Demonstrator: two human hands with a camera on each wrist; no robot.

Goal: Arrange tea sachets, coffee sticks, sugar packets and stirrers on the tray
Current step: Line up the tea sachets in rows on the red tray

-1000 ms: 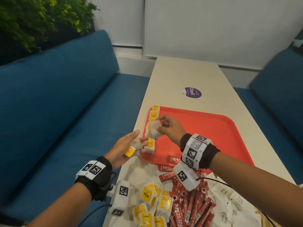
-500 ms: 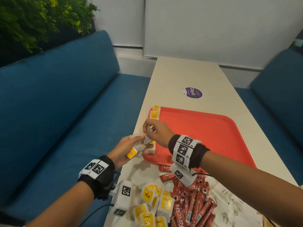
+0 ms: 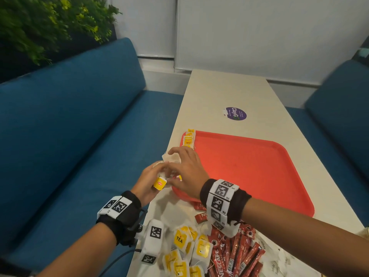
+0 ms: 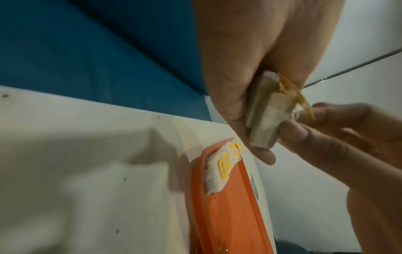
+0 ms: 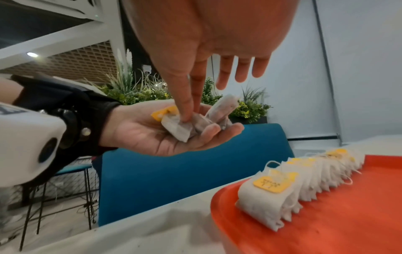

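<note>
My left hand (image 3: 151, 178) is palm-up off the near left corner of the red tray (image 3: 249, 172), its fingers curled round a few tea sachets (image 5: 180, 128) with yellow tags. My right hand (image 3: 175, 170) reaches over that palm. Its thumb and forefinger pinch one of those sachets (image 4: 267, 116), and its other fingers are spread. A row of several upright tea sachets (image 5: 304, 180) lines the tray's left edge (image 3: 188, 138). The rest of the tray is bare.
At the table's near end lie loose tea sachets (image 3: 185, 248), red coffee sticks (image 3: 235, 256) and white sugar packets (image 3: 279, 262). A purple sticker (image 3: 235, 113) sits beyond the tray. Blue benches (image 3: 69, 136) flank the narrow table on both sides.
My right hand has come back from the row on the tray to my left palm and now pinches a sachet there. My left hand has barely moved.
</note>
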